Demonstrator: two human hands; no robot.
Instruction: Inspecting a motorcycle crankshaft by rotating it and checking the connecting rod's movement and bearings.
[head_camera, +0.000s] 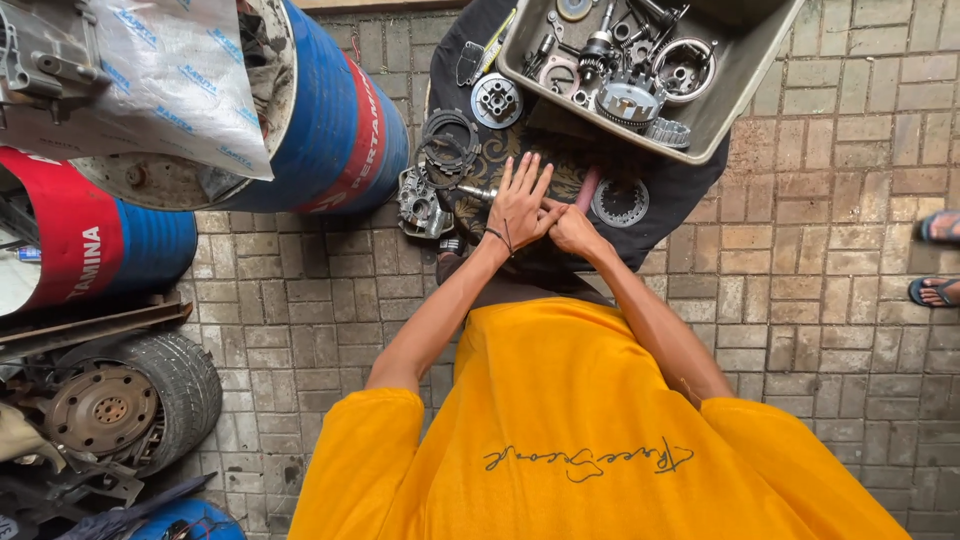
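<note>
My left hand (520, 205) is held flat with its fingers spread over a dark cloth (690, 185) on the brick floor. A thin dark band sits on that wrist. My right hand (575, 230) is curled shut and presses against the thumb side of my left hand; I see no object in it. Beyond the fingertips lie a stack of black clutch rings (448, 140), a grey engine cover (422, 205), a round hub part (497, 100) and a toothed disc (620, 200). A pink piece (586, 185) lies by my right hand.
A grey tray (740, 75) of several metal engine parts sits at the cloth's far end. Blue and red drums (340, 120) stand at the left, with a tyre on a rusty wheel (130, 400) below them. Another person's sandalled feet (935, 260) are at the right edge.
</note>
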